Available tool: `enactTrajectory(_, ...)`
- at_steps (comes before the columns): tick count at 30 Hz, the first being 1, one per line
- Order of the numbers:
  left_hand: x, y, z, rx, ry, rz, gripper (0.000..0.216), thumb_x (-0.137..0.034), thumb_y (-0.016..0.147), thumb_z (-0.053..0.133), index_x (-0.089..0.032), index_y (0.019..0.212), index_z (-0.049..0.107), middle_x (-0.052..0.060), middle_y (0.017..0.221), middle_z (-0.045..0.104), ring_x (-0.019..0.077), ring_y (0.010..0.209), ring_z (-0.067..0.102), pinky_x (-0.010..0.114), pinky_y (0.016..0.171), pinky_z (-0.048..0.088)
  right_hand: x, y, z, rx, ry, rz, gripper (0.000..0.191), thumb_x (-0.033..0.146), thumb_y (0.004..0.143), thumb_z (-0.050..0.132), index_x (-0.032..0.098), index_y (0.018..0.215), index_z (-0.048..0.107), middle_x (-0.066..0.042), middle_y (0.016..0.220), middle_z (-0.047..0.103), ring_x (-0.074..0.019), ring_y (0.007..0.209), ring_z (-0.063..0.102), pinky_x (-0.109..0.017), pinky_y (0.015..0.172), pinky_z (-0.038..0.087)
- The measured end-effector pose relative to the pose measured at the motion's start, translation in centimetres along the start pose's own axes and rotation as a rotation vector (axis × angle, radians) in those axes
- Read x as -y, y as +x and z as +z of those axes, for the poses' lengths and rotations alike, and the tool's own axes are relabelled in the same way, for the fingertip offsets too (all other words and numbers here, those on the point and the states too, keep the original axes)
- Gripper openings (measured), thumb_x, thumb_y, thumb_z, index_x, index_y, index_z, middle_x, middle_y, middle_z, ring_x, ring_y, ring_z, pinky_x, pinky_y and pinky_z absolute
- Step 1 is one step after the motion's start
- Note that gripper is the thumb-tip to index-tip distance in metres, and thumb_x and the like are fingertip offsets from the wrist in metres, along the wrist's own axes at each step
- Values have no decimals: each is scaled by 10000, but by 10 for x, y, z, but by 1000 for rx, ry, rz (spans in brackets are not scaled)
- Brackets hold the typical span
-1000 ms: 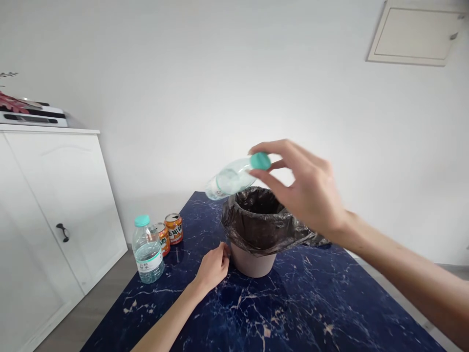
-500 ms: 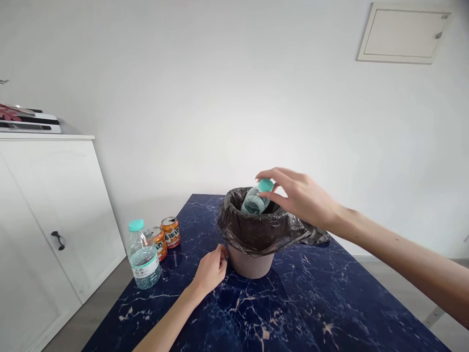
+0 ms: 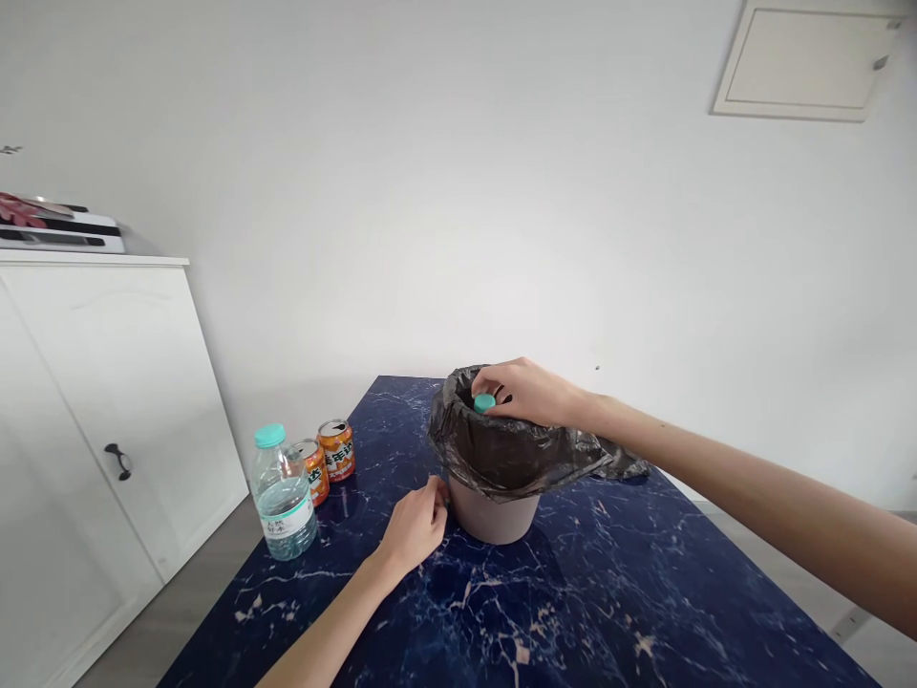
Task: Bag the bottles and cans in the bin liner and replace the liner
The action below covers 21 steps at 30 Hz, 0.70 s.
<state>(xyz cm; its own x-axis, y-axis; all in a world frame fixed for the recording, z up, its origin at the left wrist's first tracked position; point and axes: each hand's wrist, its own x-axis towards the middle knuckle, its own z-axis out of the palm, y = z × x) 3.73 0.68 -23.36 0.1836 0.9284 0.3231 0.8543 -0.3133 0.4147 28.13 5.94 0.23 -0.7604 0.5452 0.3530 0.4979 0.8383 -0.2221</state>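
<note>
A trash bin (image 3: 494, 516) with a black plastic bag (image 3: 501, 459) folded over its rim stands on the blue marbled table. My right hand (image 3: 526, 390) reaches into the bin's mouth, its fingers around the teal cap of a water bottle (image 3: 484, 403); the rest of that bottle is hidden inside the bag. My left hand (image 3: 415, 521) rests on the table with curled fingers, right beside the bin's lower left side. Whether those fingers hold anything is hidden. To the left stand a second water bottle (image 3: 285, 502) with a teal cap and two orange soda cans (image 3: 336, 451).
The dark blue table (image 3: 444, 631) reaches back toward a white wall. A white cabinet (image 3: 93, 401) with a black handle is at the left, with items (image 3: 57, 229) on its top. A panel door (image 3: 806, 62) is set in the wall at upper right.
My right hand has moved down and left, lowering the water bottle into the bin until only its cap shows. My left hand stays beside the bin. The view has shifted slightly.
</note>
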Motion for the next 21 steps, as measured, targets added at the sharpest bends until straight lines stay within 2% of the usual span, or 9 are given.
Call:
enactTrajectory(3, 0, 1, 1, 2, 5, 0, 179, -62, 967, 430, -220, 1010, 503, 36, 823, 691, 219, 733, 698, 299, 644, 376, 3, -1, -3, 16, 129, 26, 201, 258, 967, 659, 180, 1121, 762, -107, 1054, 821, -216, 977, 786, -380, 902, 630)
enactTrajectory(7, -1, 2, 1, -2, 9, -10, 182, -53, 967, 438, -217, 997, 511, 35, 804, 696, 230, 734, 709, 302, 632, 361, 20, -6, -10, -137, 182, 89, 231, 283, 1023, 575, 157, 1130, 736, -101, 1005, 823, -191, 927, 782, -370, 890, 632)
enactTrajectory(11, -1, 3, 2, -5, 11, -33, 207, -31, 937, 459, -210, 1011, 532, 37, 807, 706, 234, 738, 719, 299, 633, 372, 53, -4, -7, -226, 125, -24, 216, 267, 1025, 568, 161, 1133, 722, -86, 1074, 805, -179, 946, 758, -334, 850, 617)
enactTrajectory(15, 1, 3, 6, 0, 18, -53, 217, -39, 925, 481, -201, 1030, 580, 70, 889, 744, 263, 811, 747, 314, 691, 446, 96, 13, 18, -147, 15, -227, 271, 237, 1048, 531, 162, 1261, 680, -87, 1264, 744, -195, 993, 741, -351, 864, 609)
enactTrajectory(19, 6, 2, 10, 3, 26, -53, 177, -103, 957, 501, -182, 987, 657, 149, 989, 763, 351, 1022, 749, 403, 884, 524, 134, 44, 57, -13, -161, -242, 464, 279, 1047, 568, 190, 1499, 514, -128, 1542, 567, -243, 914, 752, -419, 717, 623)
enactTrajectory(21, 8, 0, 11, 8, 3, -27, 167, -150, 970, 536, -189, 1025, 689, 155, 1070, 770, 360, 1120, 725, 425, 973, 524, 149, 65, 77, 12, -170, -245, 516, 325, 1071, 542, 195, 1558, 429, -153, 1620, 483, -256, 893, 761, -459, 701, 638)
